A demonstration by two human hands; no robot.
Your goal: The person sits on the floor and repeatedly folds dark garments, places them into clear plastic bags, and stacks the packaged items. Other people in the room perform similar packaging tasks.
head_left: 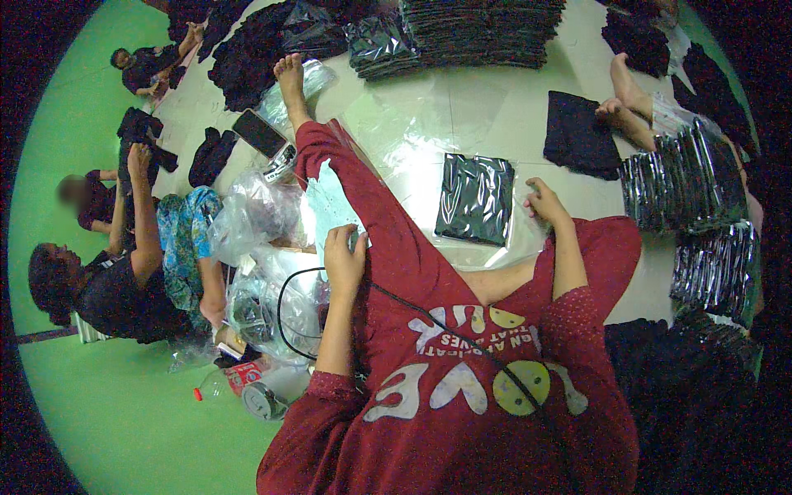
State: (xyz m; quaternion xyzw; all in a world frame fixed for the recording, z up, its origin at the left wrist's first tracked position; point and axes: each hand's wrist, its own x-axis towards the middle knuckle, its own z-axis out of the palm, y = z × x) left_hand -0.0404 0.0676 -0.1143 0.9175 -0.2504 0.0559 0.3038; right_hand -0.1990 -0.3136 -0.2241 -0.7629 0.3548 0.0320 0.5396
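Note:
A folded black garment in a clear plastic bag [474, 200] lies flat on the floor between my legs. My right hand [544, 203] is just right of it, by the bag's clear edge, with fingers loosely bent and apart. Nothing shows in that hand. Across my left thigh lies a light blue sheet [328, 202] with a ragged edge. At its lower end my left hand [345, 257] is bent over it, fingertips on the sheet. Whether a small piece is between those fingers cannot be made out.
Bagged black garments form stacks at the far side [474, 37] and right [681, 186]. A folded black garment [580, 136] lies unbagged. Left are a phone [260, 133], crumpled clear plastic [256, 206], a bottle [227, 381] and a black cable [282, 309]. A co-worker [124, 285] sits there.

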